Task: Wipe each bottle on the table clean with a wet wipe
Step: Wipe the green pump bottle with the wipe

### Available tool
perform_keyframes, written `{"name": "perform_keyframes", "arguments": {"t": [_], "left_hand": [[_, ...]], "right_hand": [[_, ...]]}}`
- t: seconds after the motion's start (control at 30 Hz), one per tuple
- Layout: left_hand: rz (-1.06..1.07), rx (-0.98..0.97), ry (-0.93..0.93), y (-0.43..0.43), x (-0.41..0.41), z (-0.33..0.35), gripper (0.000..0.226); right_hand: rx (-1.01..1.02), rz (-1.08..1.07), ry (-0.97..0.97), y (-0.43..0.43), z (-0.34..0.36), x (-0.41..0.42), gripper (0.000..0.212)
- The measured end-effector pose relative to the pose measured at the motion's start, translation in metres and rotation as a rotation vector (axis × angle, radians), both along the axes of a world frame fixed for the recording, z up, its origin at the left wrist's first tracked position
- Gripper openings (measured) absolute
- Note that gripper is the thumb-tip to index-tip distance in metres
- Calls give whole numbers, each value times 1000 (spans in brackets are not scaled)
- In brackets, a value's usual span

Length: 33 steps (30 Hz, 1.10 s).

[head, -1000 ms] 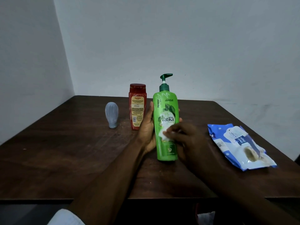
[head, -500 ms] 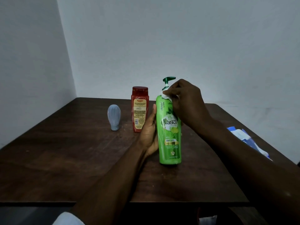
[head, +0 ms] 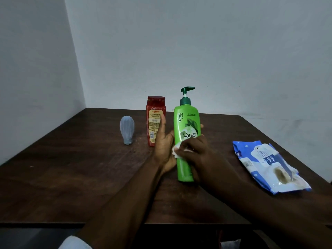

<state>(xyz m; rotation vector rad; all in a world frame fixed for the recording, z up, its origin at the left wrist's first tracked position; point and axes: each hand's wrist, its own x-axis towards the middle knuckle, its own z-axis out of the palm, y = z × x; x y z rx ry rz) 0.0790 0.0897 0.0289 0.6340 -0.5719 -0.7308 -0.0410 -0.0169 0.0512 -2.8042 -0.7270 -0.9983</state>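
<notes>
desk (head: 71, 177) dark wood | right hand (head: 195, 153) fingers curled on white wet wipe (head: 177, 150), pressing it to the front of green pump bottle (head: 186, 123) below its label | left hand (head: 164, 146) fingers wrapped behind that bottle, thumb up | bottle upright mid-desk | wipes pack (head: 269, 166) flat at right, apart | red bottle (head: 154, 121), grey bottle (head: 127, 129) upright behind-left

Three bottles (head: 186, 123) (head: 154, 119) (head: 127, 129), one pack (head: 269, 164), one wipe (head: 177, 150)
</notes>
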Motion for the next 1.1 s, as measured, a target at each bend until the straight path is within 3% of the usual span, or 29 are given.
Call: {"name": "perform_keyframes", "arguments": {"t": [0.2, 0.37, 0.63, 0.8, 0.93, 1.1], "left_hand": [[-51, 30, -43, -2, 1, -1, 80], [-47, 49, -63, -4, -1, 0, 79], [-16, 14, 60, -3, -5, -1, 66], [-54, -45, 22, -3, -2, -5, 54], [-57, 11, -5, -4, 2, -7, 58], [-49, -33, 80, -2, -7, -3, 51]], "right_hand": [[-54, 64, 30, -3, -22, -27, 40], [-48, 76, 36, -4, -26, -27, 31], [1, -15, -54, -3, 24, 12, 41], [116, -44, -160, -5, 64, 53, 20], [173, -115, -211, -10, 76, 67, 24], [109, -53, -194, -6, 52, 53, 32]]}}
